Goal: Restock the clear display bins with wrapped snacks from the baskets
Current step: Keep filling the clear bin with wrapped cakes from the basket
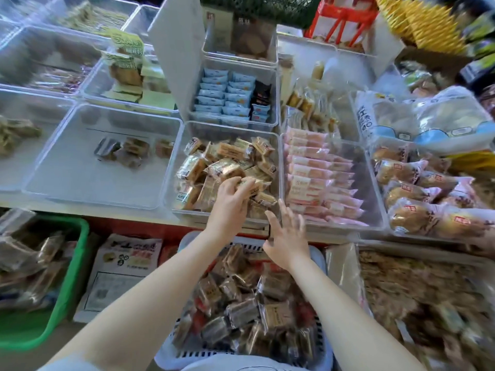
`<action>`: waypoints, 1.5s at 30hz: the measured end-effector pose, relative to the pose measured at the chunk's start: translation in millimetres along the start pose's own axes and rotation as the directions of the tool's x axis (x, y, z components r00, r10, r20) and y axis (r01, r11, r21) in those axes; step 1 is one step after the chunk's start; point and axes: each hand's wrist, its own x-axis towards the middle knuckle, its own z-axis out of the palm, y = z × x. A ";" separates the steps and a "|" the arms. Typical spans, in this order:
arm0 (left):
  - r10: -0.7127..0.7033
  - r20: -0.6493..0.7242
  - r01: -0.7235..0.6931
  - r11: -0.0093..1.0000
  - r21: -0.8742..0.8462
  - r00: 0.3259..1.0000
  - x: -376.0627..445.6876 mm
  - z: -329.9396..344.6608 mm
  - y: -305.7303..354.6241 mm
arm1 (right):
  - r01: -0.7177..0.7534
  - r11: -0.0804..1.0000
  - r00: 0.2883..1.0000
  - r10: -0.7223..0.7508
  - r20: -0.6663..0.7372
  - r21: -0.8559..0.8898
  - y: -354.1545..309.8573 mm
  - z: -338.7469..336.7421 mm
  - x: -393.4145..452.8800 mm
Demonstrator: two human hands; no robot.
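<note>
You are reaching your left hand (231,200) into the clear bin (278,170) at the middle of the counter, and its fingers are curling round a few wrapped snacks (250,184) just above the heap of tan packets already lying there. Your right hand (288,241) is hovering with its fingers spread and holding nothing, just at the bin's near right corner, above the white basket (318,257) that is sitting below the counter edge between your arms and holding the darker wrapped stock. Judging by the pile, this bin is getting well filled, so you are likely better off lowering the handful toward the thinner far side rather than dropping it on the near heap, where packets could slide over the front wall. Letting go low will keep the wrappers from bouncing into the neighbouring bin of pink packets (313,180). Your free hand looks well placed for steadying the corner, or for dipping back into the basket for the next handful.
</note>
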 end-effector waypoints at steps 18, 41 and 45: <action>-0.147 0.286 0.090 0.975 0.203 0.947 -44.8 50.1 125.9 | -0.016 0.848 0.910 0.231 -0.344 0.529 107.1 18.6 -106.9; -0.061 0.800 -0.255 0.931 0.261 0.597 -94.1 295.2 359.3 | -0.762 0.502 0.611 0.767 0.196 0.410 409.8 137.0 -279.3; -0.027 0.783 -0.257 0.937 0.236 0.622 -93.1 298.0 349.4 | -0.692 0.469 0.604 0.793 0.084 0.549 408.3 108.4 -284.0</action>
